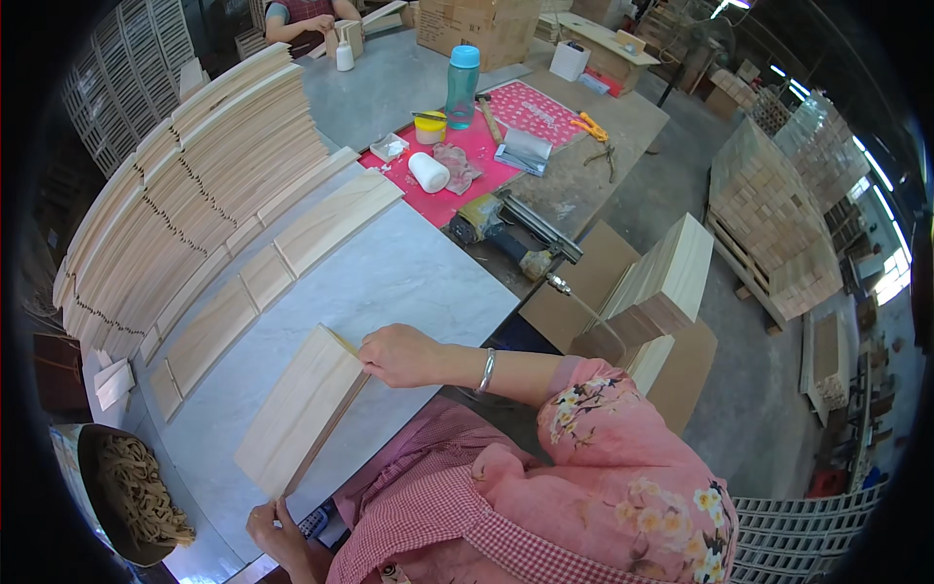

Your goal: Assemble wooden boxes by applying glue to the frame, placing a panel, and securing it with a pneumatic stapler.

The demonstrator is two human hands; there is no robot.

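Note:
A pale wooden board (pixel 304 404) lies at a slant over the white marbled tabletop, near its front edge. My right hand (pixel 399 356) is closed around the far right end of this board, fingers curled in and a metal bangle on the wrist. At the near left end, my left hand (pixel 277 533) pinches the corner between thumb and fingers. The undersides of both grips are hidden. Beyond the board lies a long grooved wooden strip (pixel 224 311) in a curved-looking row. Behind it rises a tall stack of notched wooden slats (pixel 209 156).
A tub of curled tan strips (pixel 131 487) stands at the left. On the pink mat are a blue bottle (pixel 463 88), a white bottle (pixel 428 172) and a yellow tub (pixel 429 127). A nail gun (pixel 501 229) lies beside stacked boards (pixel 662 277). Another person (pixel 302 19) works across the table.

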